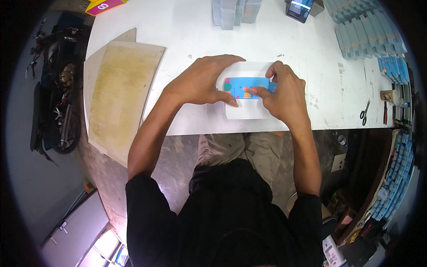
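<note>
1. Head view, centre: a small blue card (247, 87) printed with coloured dots is seen lying on a white sheet (247, 111), which rests near the front edge of the white table (178, 26).
2. The left hand (202, 82) is arched over the card's left end; its fingers are spread and curved, the thumb tip is pressed onto the white sheet just below the card, and nothing is gripped.
3. The right hand (284, 93) is laid over the card's right end; its fingers are curled in narrowly and a fingertip is pressed onto the card's face. Whether the card is pinched cannot be told.
4. Head view, left: worn brownish boards (120, 93) are stacked on the table's left edge and overhang it.
5. Head view, top: clear plastic cases (233, 13) are stood at the far edge, with a phone (299, 9) beside them.
6. Head view, right: rows of blue-grey packets (369, 31) are piled at the far right, and scissors (364, 112) are laid near the table's right front corner.
</note>
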`<state>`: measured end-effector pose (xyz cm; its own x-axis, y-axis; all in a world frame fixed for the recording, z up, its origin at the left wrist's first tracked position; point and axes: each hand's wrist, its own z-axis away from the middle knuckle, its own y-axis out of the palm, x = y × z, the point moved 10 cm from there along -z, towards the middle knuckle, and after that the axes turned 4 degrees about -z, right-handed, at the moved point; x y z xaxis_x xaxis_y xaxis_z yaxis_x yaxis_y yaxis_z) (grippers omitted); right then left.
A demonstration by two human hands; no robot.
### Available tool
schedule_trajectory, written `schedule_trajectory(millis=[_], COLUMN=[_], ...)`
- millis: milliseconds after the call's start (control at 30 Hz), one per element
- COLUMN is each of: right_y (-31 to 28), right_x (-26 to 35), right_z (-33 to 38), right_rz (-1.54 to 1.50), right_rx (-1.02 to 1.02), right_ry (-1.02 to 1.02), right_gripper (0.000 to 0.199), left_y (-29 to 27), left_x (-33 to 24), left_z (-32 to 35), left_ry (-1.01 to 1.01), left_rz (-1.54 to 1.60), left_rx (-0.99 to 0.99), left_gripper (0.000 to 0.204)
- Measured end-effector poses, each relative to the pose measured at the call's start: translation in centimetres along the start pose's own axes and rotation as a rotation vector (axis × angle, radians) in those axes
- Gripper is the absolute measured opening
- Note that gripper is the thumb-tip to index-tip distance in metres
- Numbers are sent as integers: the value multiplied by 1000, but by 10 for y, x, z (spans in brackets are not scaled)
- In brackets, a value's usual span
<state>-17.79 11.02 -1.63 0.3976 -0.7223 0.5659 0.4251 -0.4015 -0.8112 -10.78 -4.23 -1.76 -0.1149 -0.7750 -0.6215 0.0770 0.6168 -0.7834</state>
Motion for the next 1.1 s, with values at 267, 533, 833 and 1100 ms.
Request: schedule_trajectory(millis=[267, 533, 833, 1100], right_y=[-12, -11, -32, -10], right_x=[42, 43, -180, 10], right_z=[21, 25, 96, 109], right_rz=[366, 1, 326, 40], right_rx=[-257, -60, -306, -293], right_ry=[-301, -552, -157, -707], right_gripper=[49, 17, 20, 46], left_y=[4, -11, -25, -3], left_x=[0, -14, -18, -22], left_z=[-10, -8, 11, 1], left_ry=[-78, -53, 113, 7], left_rz=[10, -51, -105, -183], left_rx=[79, 52, -231, 5], left_gripper=[82, 108, 33, 26])
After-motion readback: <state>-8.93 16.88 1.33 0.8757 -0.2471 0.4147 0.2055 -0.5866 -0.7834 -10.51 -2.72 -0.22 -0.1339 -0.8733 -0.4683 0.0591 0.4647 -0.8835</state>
